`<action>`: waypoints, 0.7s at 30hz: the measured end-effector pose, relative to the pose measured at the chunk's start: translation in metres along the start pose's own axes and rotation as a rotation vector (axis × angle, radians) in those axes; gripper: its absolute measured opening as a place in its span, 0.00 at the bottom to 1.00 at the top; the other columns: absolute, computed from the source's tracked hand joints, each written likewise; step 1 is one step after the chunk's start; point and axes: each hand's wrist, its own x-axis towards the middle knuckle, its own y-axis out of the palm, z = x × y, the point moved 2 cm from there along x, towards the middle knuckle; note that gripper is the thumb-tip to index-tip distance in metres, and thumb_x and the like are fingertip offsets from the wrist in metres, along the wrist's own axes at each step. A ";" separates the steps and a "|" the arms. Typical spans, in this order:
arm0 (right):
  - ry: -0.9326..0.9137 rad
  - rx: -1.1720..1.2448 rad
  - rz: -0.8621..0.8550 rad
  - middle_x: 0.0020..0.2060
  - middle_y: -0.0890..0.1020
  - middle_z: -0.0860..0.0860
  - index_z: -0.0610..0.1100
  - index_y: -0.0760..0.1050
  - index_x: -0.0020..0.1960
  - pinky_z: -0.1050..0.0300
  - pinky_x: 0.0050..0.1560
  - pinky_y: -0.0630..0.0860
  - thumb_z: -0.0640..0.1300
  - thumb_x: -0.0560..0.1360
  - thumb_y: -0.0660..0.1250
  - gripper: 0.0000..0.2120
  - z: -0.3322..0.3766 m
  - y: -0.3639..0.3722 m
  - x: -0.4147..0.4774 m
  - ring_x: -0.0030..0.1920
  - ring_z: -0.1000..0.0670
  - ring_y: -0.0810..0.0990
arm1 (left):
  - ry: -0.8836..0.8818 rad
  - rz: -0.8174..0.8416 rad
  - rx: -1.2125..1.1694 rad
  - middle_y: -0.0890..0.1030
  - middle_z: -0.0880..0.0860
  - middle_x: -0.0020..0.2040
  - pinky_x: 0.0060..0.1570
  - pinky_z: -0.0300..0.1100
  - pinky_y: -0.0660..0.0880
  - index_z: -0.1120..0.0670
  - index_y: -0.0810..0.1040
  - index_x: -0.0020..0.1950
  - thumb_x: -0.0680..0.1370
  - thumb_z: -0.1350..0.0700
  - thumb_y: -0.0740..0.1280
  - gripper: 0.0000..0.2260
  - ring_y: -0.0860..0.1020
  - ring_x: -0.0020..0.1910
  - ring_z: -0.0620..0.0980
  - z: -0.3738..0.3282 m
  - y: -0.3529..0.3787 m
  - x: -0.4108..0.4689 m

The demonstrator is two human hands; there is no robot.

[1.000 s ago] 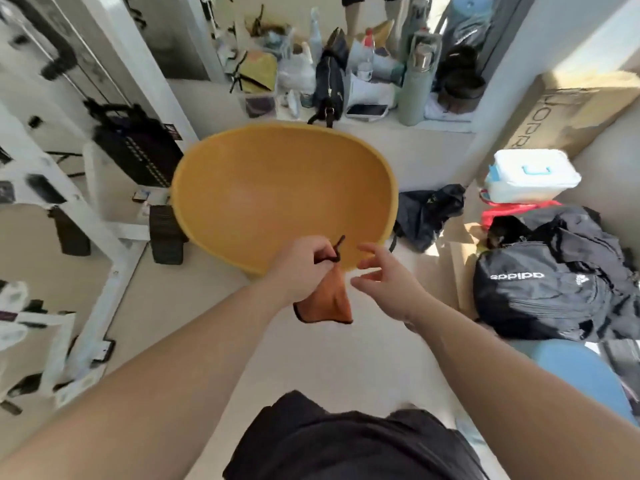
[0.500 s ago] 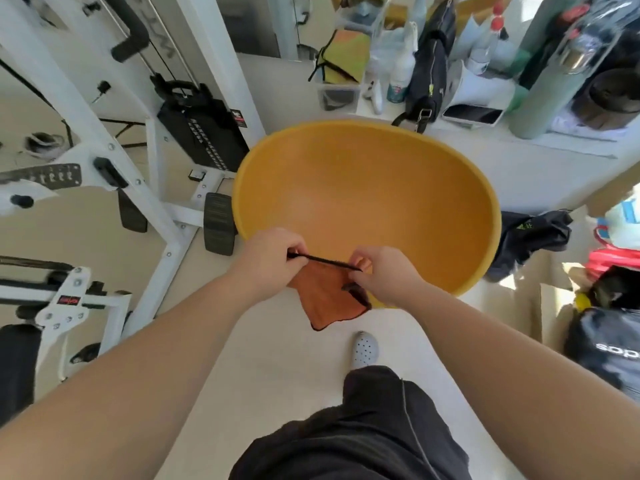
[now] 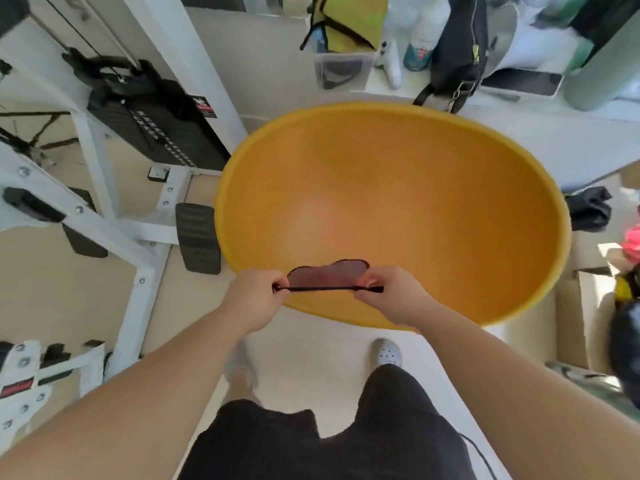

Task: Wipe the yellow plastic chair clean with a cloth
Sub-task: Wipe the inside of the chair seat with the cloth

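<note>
Both hands, left hand (image 3: 254, 299) and right hand (image 3: 391, 297), pinch the cloth (image 3: 327, 276) taut by its corners over the near rim of the yellow chair (image 3: 398, 202), apparently spreading it flat for wiping.

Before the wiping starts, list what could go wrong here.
1. The orange cloth is pinched only at its corners by the left hand and right hand; that thin grip may slip.
2. The yellow chair might shift under pressure toward the white gym frame beside it.
</note>
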 end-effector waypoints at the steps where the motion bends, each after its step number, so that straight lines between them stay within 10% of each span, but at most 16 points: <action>1: 0.045 0.060 -0.034 0.48 0.85 0.51 0.51 0.80 0.47 0.48 0.49 0.79 0.50 0.75 0.74 0.05 -0.001 0.012 0.005 0.48 0.45 0.83 | 0.006 0.042 -0.023 0.78 0.47 0.39 0.34 0.43 0.67 0.47 0.79 0.43 0.78 0.52 0.70 0.04 0.73 0.36 0.48 0.010 0.002 0.013; 12: 0.349 0.255 -0.638 0.35 0.82 0.53 0.52 0.79 0.46 0.59 0.31 0.69 0.46 0.76 0.69 0.01 -0.036 0.076 0.087 0.33 0.52 0.79 | 0.111 0.423 -0.194 0.82 0.45 0.40 0.39 0.40 0.74 0.46 0.78 0.51 0.79 0.50 0.68 0.02 0.79 0.38 0.45 0.057 0.063 0.122; 16: 0.246 0.337 -0.809 0.39 0.81 0.59 0.53 0.76 0.49 0.58 0.40 0.71 0.44 0.79 0.65 0.04 -0.061 0.119 0.165 0.42 0.53 0.79 | 0.329 0.164 0.350 0.79 0.48 0.64 0.64 0.51 0.72 0.45 0.72 0.70 0.79 0.44 0.65 0.19 0.75 0.64 0.53 0.078 0.064 0.176; 21: 0.140 0.232 -0.729 0.63 0.80 0.52 0.49 0.75 0.58 0.52 0.55 0.73 0.43 0.81 0.62 0.08 -0.110 0.188 0.266 0.64 0.45 0.76 | 0.464 -0.207 0.831 0.81 0.56 0.51 0.67 0.64 0.65 0.53 0.81 0.53 0.72 0.45 0.71 0.15 0.75 0.61 0.62 0.129 0.061 0.220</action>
